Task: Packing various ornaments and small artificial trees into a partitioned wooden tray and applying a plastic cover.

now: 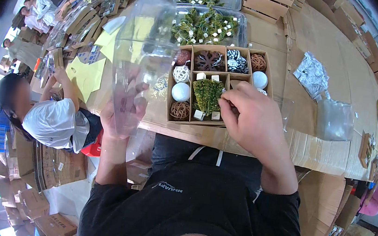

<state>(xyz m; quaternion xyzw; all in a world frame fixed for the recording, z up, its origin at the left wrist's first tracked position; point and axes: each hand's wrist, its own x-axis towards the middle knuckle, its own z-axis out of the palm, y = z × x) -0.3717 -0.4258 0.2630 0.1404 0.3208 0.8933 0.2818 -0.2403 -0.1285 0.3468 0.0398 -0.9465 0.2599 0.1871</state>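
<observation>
A divided cardboard box (pixel 221 125) lies on the table before me. Its compartments hold a green moss piece (pixel 207 96) with small white cubes at its corners, white balls (pixel 181 92), brown rattan balls (pixel 180 110), a frosted pinecone (pixel 237 62) and a dark brown snowflake (pixel 209 60). My right hand (pixel 256 118) reaches over the box's right part, fingers curled together at the moss's right edge; anything between the fingertips is hidden. Left of the box, my left hand (pixel 123 110) holds up a clear plastic cover (pixel 142 40), its fingers seen through the plastic.
Beyond the box, clear trays (pixel 241 30) hold moss pieces with white cubes. Crumpled silver foil (pixel 312 75) and a clear plastic box (pixel 334 119) lie to the right, yellow paper (pixel 84 76) to the left. A person (pixel 56 119) works at the table's left side; cardboard trays (pixel 267 3) stand at the back.
</observation>
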